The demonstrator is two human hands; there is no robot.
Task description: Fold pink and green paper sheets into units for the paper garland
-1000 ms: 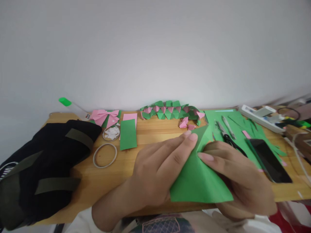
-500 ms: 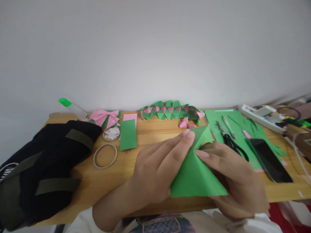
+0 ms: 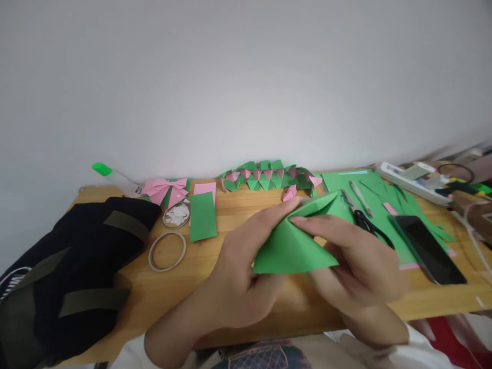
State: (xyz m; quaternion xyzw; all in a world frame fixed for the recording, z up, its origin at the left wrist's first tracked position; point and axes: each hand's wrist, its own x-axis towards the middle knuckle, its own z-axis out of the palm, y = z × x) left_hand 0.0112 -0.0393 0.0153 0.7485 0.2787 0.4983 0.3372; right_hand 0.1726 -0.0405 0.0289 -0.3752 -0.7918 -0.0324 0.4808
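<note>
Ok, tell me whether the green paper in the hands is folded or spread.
Partly folded: the green paper doubles over at its upper end, while its lower part flares open.

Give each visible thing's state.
Green sheet, creased, held in both hands
Left hand, gripping sheet
Right hand, gripping sheet
Phone, screen dark
Scissors, lying down, blade gap unclear
Upper ring, filled with white scraps
Lower ring, flat
Green card, flat, over pink card
Paper chain, folded
Pink bow, folded

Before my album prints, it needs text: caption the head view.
Both hands hold creased green paper over a wooden table.
</note>
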